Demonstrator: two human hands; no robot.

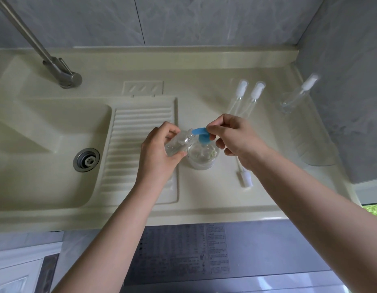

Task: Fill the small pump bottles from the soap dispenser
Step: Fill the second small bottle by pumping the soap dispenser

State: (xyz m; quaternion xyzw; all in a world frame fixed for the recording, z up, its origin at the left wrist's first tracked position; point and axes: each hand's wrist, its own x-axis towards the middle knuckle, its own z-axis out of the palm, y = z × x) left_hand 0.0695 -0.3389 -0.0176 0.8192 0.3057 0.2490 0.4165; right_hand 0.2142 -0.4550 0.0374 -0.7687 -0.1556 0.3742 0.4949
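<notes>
A clear soap dispenser with a blue pump head stands upright on the cream counter. My left hand grips a small clear bottle, tilted with its open mouth right under the blue spout. My right hand has its fingers curled on the back of the blue pump head. Two small pump tops with white caps lie on the counter behind my right hand. Another pump top lies nearer the front, partly hidden by my right wrist.
A sink basin with a metal drain and a steel faucet is at the left, beside a ribbed drainboard. A small clear bottle with its pump stands at the far right near the tiled wall.
</notes>
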